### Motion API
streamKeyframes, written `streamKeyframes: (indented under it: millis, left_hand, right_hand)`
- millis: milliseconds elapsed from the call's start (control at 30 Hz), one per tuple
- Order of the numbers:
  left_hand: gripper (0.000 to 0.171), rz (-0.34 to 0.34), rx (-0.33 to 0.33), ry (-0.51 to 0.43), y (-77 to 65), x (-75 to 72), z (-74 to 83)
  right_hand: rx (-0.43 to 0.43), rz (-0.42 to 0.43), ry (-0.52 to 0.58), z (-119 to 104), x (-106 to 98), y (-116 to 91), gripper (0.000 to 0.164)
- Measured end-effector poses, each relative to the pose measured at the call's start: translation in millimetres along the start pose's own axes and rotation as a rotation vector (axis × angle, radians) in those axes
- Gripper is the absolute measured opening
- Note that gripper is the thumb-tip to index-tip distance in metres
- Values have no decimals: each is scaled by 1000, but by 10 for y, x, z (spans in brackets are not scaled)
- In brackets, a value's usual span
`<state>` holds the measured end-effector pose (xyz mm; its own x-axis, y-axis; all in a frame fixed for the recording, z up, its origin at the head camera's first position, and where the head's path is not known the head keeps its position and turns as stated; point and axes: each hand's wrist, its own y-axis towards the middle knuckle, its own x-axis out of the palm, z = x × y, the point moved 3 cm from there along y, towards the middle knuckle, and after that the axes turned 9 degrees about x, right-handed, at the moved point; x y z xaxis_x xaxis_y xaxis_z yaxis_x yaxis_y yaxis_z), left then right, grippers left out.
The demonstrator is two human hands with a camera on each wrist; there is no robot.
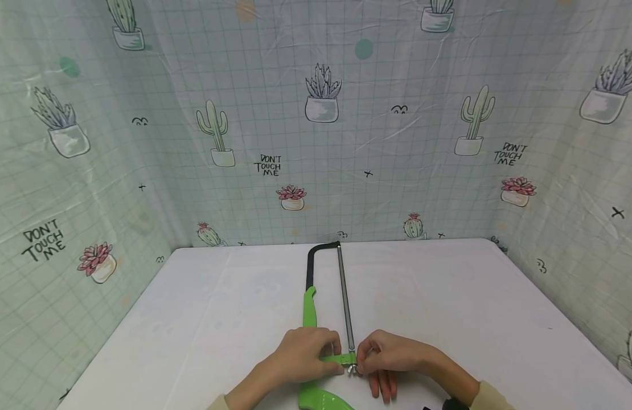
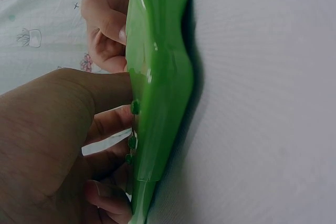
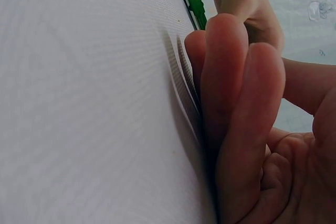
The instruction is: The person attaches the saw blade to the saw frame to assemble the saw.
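Observation:
A hacksaw (image 1: 309, 310) with a green handle and a black front frame lies on the white table, its blade (image 1: 345, 296) running along the right side. My left hand (image 1: 308, 356) grips the green frame near the handle, thumb and fingers around its short cross arm (image 1: 339, 359). At that arm's end sits a small metal wing nut (image 1: 352, 369). Thumb and index finger of my right hand (image 1: 393, 353) pinch at the wing nut, while its other fingers (image 3: 226, 77) extend down by the table. The left wrist view shows the green body (image 2: 163, 51) up close, beside my left thumb.
The white table (image 1: 234, 307) reaches back to a hanging cloth (image 1: 275, 114) printed with cacti, which also encloses both sides. A dark object (image 1: 454, 404) shows at the bottom edge, under the right forearm.

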<state>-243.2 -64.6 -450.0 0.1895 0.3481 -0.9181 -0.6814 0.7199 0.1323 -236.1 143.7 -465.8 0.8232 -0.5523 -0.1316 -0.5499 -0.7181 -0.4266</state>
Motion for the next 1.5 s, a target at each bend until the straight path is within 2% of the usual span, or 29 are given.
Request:
streamKeyframes:
  millis: [1500]
  left_hand:
    - [24, -10, 4, -1, 13, 7, -18]
  right_hand:
    - [9, 23, -14, -2, -4, 18, 9]
